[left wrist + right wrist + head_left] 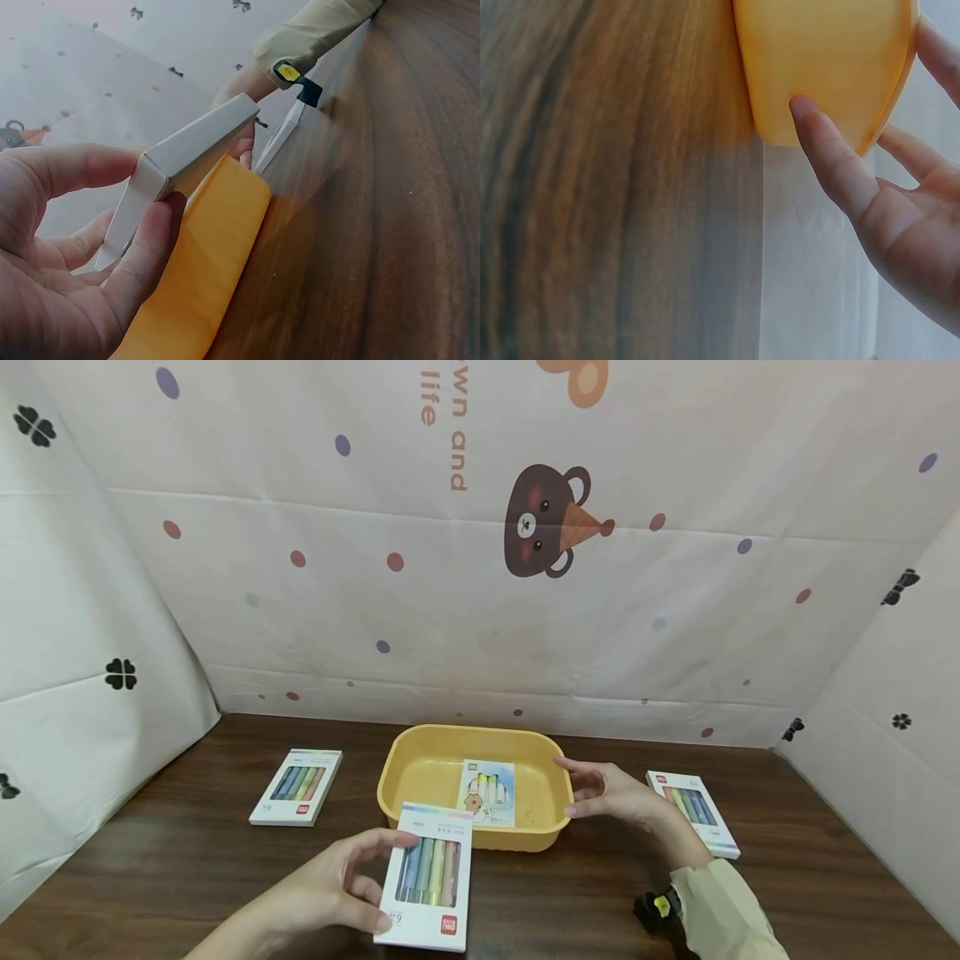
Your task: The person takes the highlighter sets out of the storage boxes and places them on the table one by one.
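My left hand (322,885) pinches a white box of coloured pens (423,877) by its left edge, thumb low and index finger higher up. Pastel pens show through the box's window. Seen from the left wrist, the box (199,142) is tilted, and it overlaps the front rim of a yellow plastic bin (480,735) in the head view. Inside that bin lies another flat box (487,793) with pens pictured on it. At the bin's right end, my right hand (611,793) touches the rim; its thumb (825,146) lies extended against the outer wall.
Similar boxes of pens lie on the dark wooden table (555,902): one box (296,787) left of the bin, another box (693,814) to the right, partly behind my right wrist. A printed white cloth (450,610) hangs behind and along both sides.
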Demonstrator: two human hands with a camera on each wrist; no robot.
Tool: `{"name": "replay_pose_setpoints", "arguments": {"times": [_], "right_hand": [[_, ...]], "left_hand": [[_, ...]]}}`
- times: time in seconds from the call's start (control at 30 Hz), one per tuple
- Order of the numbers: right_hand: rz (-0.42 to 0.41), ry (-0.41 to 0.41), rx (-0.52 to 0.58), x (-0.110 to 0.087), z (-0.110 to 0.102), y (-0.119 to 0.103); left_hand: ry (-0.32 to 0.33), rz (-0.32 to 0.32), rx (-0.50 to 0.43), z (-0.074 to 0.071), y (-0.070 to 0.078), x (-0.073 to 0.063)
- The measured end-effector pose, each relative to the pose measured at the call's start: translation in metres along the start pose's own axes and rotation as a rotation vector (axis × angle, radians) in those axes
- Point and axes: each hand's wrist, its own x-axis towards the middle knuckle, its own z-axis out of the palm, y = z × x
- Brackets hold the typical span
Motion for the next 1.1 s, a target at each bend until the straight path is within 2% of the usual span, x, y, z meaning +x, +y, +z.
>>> {"name": "replay_pose_setpoints", "arguments": {"times": [0.1, 0.27, 0.47, 0.57, 0.7, 0.8, 0.93, 1.1], "right_hand": [[0.001, -0.001, 0.002, 0.0, 0.0, -0.001], [0.016, 0.003, 0.003, -0.001, 0.0, -0.003], [0.007, -0.001, 0.001, 0.0, -0.001, -0.004], [0.008, -0.002, 0.002, 0.0, -0.001, -0.003], [0.023, 0.001, 0.006, 0.0, -0.001, -0.003], [0.029, 0.003, 0.003, 0.0, 0.0, -0.002], [0.021, 0.0, -0.002, 0.0, -0.001, -0.002], [0.027, 0.005, 0.005, 0.0, 0.0, -0.001]], "left_hand": [[-0.017, 0.001, -0.02, 0.001, -0.001, -0.003], [-0.072, 0.038, -0.039, 0.002, -0.004, -0.005], [-0.104, 0.071, 0.003, 0.003, -0.005, -0.008], [-0.101, 0.036, -0.024, 0.003, -0.005, -0.01], [-0.11, -0.043, -0.134, 0.003, -0.006, -0.013], [-0.12, -0.057, -0.177, 0.003, -0.009, -0.015], [-0.137, -0.043, -0.179, 0.003, -0.012, -0.016], [-0.116, -0.085, -0.184, 0.002, -0.017, -0.016]]}}
